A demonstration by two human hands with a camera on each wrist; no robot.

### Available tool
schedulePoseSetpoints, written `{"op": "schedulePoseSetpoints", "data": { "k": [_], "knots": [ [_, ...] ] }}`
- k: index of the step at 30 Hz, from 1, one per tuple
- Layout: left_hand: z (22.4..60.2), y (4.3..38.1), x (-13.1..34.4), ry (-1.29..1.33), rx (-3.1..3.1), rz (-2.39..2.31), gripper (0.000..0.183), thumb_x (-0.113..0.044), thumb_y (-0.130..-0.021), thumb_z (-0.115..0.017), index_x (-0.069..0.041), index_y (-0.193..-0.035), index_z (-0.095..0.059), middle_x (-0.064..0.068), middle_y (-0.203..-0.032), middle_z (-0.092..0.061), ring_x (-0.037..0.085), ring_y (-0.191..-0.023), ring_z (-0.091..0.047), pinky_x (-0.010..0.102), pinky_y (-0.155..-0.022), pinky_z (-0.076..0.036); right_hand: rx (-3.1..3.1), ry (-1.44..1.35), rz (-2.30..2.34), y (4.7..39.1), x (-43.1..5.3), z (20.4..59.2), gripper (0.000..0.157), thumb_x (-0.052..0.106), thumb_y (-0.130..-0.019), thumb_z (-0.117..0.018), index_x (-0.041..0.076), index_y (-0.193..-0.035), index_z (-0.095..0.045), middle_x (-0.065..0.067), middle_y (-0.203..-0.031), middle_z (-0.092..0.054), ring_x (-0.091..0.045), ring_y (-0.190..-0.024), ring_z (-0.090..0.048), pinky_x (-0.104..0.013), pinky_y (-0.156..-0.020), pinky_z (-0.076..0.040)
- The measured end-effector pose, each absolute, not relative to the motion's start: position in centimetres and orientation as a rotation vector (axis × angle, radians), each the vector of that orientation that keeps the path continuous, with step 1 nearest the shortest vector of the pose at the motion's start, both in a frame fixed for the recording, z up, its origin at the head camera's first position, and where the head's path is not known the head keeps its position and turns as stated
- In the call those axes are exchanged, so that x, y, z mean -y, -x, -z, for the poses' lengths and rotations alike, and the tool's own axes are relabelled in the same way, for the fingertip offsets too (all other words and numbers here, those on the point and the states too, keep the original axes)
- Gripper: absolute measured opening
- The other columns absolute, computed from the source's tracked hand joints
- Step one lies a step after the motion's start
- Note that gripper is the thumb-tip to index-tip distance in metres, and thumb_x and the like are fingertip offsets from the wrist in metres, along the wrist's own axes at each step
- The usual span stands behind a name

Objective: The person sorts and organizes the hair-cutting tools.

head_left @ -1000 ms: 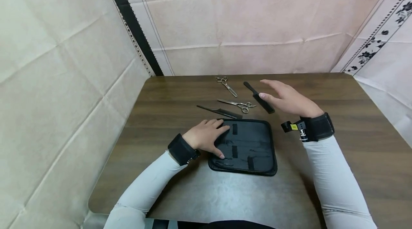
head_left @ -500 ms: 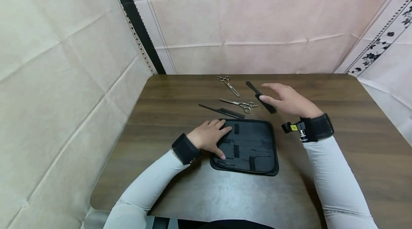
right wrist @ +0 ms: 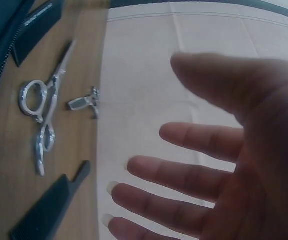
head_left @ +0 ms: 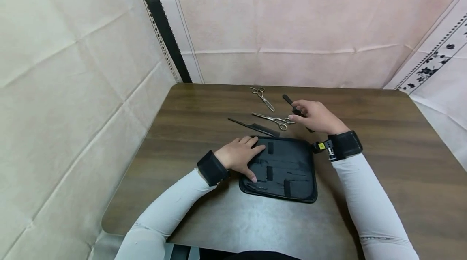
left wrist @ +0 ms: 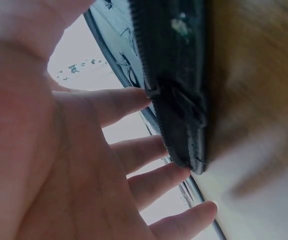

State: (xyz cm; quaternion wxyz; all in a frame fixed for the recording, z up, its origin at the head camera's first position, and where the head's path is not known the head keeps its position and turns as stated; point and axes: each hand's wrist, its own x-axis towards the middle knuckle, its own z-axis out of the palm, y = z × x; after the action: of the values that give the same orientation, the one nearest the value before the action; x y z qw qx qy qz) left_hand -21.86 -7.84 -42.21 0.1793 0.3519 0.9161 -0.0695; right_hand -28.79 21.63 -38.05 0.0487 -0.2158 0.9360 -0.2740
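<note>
My left hand [head_left: 237, 155] rests with spread fingers on the left side of a black zip case [head_left: 292, 156]. The left wrist view shows its fingertips touching the case's zippered edge [left wrist: 176, 100]. Above a black handled comb [head_left: 287, 99] is my right hand [head_left: 316, 117], which partly covers it in the head view. From the right wrist, that comb [right wrist: 44, 207] lies on the table apart from the loosely bent fingers, with nothing between them and the thumb. Silver scissors [head_left: 271, 118] lie just left of this hand. A second comb [head_left: 262, 130] with a thin tail lies behind the case.
Another pair of silver scissors [head_left: 263, 97], seemingly with a toothed blade, lies near the back edge of the wooden table [head_left: 189, 130]. Flat elastic loops [head_left: 269, 172] show on the case. Pale cloth [head_left: 310, 20] hangs behind the table.
My right hand has moved over the comb, its fingers bending more and hiding the comb's middle. The left hand stays on the case. The head view has shifted slightly.
</note>
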Motion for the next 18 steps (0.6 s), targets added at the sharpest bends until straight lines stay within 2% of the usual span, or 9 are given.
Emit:
{"op": "schedulePoseSetpoints", "data": {
  "k": [7, 14, 18],
  "knots": [
    [42.2, 22.0, 7.9, -0.996, -2.59, 0.187, 0.113, -0.076, -0.08, -0.072, -0.026, -0.168, -0.02, 0.011, -0.175, -0.015, 0.03, -0.161, -0.017, 0.05, -0.127, -0.027, -2.878, 0.633, 0.835, 29.7, -21.2, 38.9, 0.051, 0.033, -0.104, -0.064, 0.0, -0.142, -0.057, -0.03, -0.136, -0.062, -0.042, -0.116, -0.062, -0.058, -0.094, -0.051],
    [42.0, 21.9, 7.8, -0.99, -2.586, 0.18, 0.113, -0.075, -0.081, -0.073, -0.026, -0.168, -0.019, 0.011, -0.175, -0.014, 0.029, -0.161, -0.017, 0.05, -0.126, -0.028, -2.896, 0.657, 0.836, 31.2, -20.8, 40.6, 0.046, 0.025, -0.101, -0.069, -0.007, -0.135, -0.061, -0.03, -0.134, -0.062, -0.045, -0.126, -0.059, -0.061, -0.105, -0.047],
    [42.1, 21.8, 7.8, -0.983, -2.581, 0.184, 0.113, -0.074, -0.081, -0.073, -0.026, -0.168, -0.019, 0.01, -0.175, -0.015, 0.029, -0.161, -0.017, 0.05, -0.127, -0.027, -2.891, 0.616, 0.819, 31.6, -20.6, 41.3, 0.043, 0.025, -0.099, -0.071, -0.005, -0.129, -0.064, -0.029, -0.128, -0.064, -0.043, -0.12, -0.061, -0.06, -0.102, -0.049]
  ]
}}
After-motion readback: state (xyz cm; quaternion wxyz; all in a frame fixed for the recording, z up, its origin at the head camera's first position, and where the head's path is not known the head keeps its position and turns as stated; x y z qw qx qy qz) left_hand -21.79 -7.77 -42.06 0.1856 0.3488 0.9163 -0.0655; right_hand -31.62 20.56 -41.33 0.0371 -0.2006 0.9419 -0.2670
